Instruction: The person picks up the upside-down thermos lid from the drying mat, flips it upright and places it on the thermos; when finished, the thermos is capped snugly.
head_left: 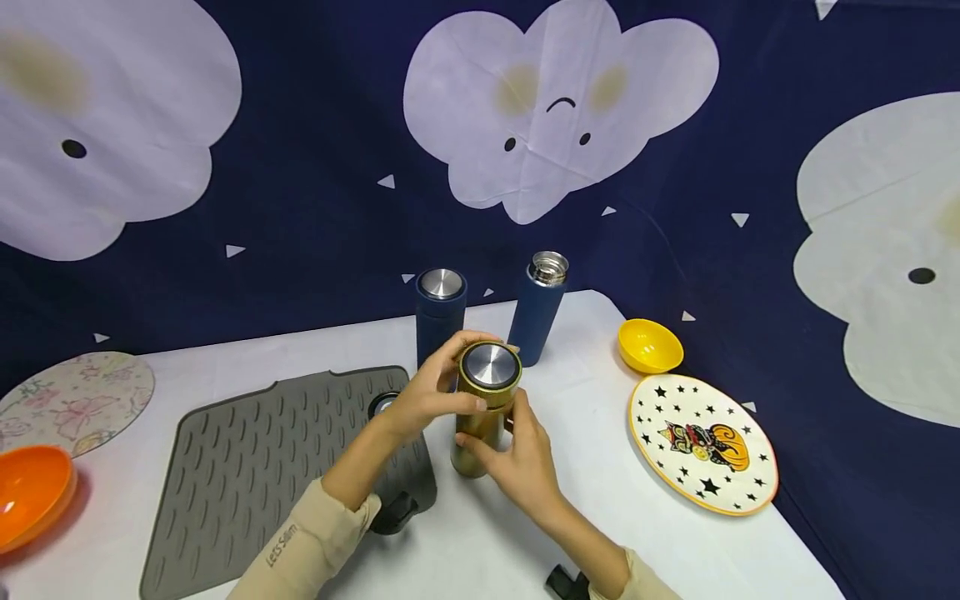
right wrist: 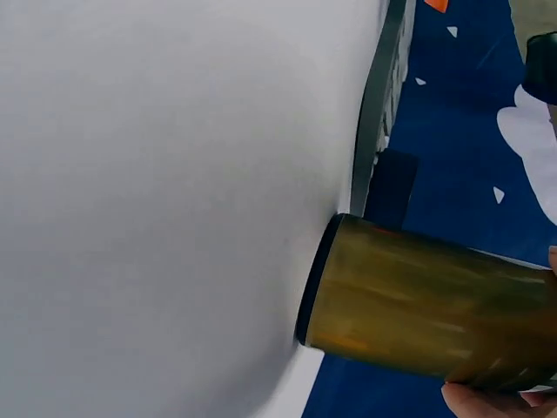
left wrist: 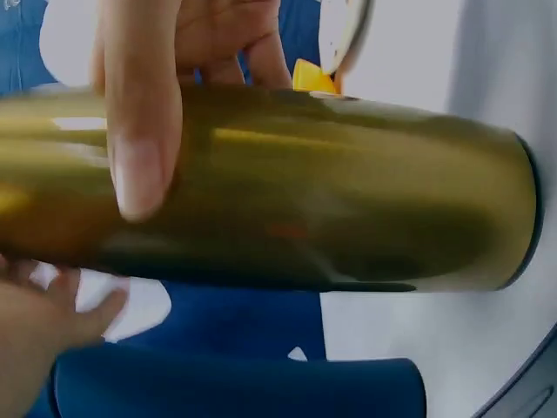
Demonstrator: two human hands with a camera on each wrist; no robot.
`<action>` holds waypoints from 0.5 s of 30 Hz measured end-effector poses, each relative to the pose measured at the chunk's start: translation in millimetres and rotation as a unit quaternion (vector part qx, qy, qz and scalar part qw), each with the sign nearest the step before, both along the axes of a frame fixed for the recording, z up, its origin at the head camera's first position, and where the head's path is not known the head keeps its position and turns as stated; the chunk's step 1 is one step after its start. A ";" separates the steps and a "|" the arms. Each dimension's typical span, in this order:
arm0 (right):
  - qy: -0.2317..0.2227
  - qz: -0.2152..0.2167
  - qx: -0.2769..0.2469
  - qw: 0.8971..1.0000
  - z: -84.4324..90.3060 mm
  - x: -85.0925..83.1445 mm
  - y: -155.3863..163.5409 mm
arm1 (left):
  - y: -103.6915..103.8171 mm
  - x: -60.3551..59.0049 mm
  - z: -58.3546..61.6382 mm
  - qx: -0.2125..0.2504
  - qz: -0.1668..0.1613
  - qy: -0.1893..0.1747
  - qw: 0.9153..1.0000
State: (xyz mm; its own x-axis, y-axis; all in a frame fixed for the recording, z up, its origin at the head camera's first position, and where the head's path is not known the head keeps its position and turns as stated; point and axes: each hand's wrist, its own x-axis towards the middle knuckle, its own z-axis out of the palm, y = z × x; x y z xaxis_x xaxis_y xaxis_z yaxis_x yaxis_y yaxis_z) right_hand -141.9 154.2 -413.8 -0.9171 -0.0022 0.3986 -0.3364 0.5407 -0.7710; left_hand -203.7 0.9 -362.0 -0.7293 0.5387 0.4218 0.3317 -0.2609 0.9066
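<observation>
The head view looks down and forward from above the surface point(head_left: 525, 533), wide, toward the backdrop at 12 o'clock. Both wrist views sit very close and turned sideways. All three share the gold flask point(head_left: 483, 408) point(left wrist: 287, 209) point(right wrist: 418, 305); the right wrist view also shows the surface point(right wrist: 157, 192).

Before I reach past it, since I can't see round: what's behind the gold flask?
Behind the gold flask, held by both hands, stand two navy flasks: one capped, one open-mouthed. The capped one's lower body is hidden by the left hand.
</observation>
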 end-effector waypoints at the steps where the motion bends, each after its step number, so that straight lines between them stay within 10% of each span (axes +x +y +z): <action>1: -0.002 0.000 0.001 1.000 0.2 -0.3 -0.4 | 0.5 1.3 0.0 -0.010 0.010 0.002 1.000; 6: 0.013 0.000 0.005 1.000 0.5 -0.9 -0.7 | 12.9 11.3 3.9 -0.078 0.164 0.049 0.982; 12: 0.005 0.011 -0.004 1.000 0.0 -1.3 0.0 | 4.6 2.3 3.1 -0.018 0.026 0.013 0.999; 15: 0.004 0.005 0.005 1.000 1.8 -0.7 0.5 | 5.7 6.8 1.0 -0.050 0.076 0.033 0.995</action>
State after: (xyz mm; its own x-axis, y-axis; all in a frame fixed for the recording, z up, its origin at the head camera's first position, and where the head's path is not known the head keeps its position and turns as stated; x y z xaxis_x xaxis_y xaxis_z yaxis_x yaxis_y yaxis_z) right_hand -142.6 154.7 -412.0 -0.9138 -0.0157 0.4058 -0.3483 0.5441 -0.7633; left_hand -196.8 6.6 -361.1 -0.7780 0.4665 0.4208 0.4197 -0.1125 0.9007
